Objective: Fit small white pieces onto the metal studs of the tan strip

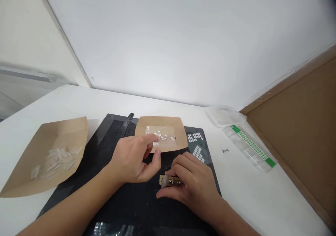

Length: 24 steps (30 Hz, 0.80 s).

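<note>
My left hand (pixel 138 156) reaches over a small brown paper tray (pixel 181 134). Its index finger is stretched out, the thumb stands apart, and the other fingers curl in. The index fingertip is at the small white oval pieces (pixel 164 137) lying in the tray; whether one sticks to it, I cannot tell. My right hand (pixel 190 183) is closed around a small light-brown strip (pixel 172 181) on the black mat, gripping it between thumb and fingers. Several shiny round metal bits sit on the strip, with a clear piece at its left end. The palm hides its right end.
A larger paper tray (pixel 65 131) at left holds clear plastic pieces (pixel 59 159). White ovals on a sheet (pixel 198 153), a dark flat stick (pixel 127 122), small metal parts (pixel 225 151), a green-labelled clear packet (pixel 252 147) and a clear container (pixel 223 116) lie around the black mat (pixel 136 208).
</note>
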Available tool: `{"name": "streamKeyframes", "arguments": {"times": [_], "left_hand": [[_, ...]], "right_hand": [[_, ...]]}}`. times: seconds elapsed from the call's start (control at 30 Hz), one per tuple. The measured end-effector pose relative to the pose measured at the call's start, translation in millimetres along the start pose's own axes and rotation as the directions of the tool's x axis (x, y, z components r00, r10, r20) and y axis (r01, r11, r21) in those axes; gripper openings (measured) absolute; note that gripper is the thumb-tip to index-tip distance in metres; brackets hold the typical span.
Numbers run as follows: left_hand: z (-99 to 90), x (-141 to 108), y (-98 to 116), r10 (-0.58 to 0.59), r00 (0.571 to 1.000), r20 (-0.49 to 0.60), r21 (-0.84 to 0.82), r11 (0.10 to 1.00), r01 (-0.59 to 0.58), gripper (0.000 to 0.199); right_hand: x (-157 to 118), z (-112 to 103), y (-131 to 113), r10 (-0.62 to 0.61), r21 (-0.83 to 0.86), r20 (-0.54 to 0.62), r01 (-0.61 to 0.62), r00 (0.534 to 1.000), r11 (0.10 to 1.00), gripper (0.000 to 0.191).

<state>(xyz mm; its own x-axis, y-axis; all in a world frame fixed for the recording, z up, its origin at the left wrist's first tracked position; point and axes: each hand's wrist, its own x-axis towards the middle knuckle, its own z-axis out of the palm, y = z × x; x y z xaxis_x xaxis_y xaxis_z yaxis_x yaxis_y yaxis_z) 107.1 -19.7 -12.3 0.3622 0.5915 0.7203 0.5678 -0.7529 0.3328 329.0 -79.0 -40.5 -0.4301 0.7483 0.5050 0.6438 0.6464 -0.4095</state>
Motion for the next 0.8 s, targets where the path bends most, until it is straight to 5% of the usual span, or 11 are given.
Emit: {"name": "streamKeyframes", "arguments": {"times": [0.17,0.8], "left_hand": [[-4.6,6.0,5.9,0.0,1.0,-0.018,0.03,1.0,0.0,0.025],[-3.8,1.3,4.0,-0.006,1.0,-0.023,-0.09,0.996,0.004,0.005]], "right_hand": [[1.1,2.1,-0.4,0.005,-0.019,0.011,-0.005,1.0,1.0,0.053],[0.0,-1.7,-0.2,-0.004,-0.086,0.071,0.01,0.997,0.996,0.05]]}}
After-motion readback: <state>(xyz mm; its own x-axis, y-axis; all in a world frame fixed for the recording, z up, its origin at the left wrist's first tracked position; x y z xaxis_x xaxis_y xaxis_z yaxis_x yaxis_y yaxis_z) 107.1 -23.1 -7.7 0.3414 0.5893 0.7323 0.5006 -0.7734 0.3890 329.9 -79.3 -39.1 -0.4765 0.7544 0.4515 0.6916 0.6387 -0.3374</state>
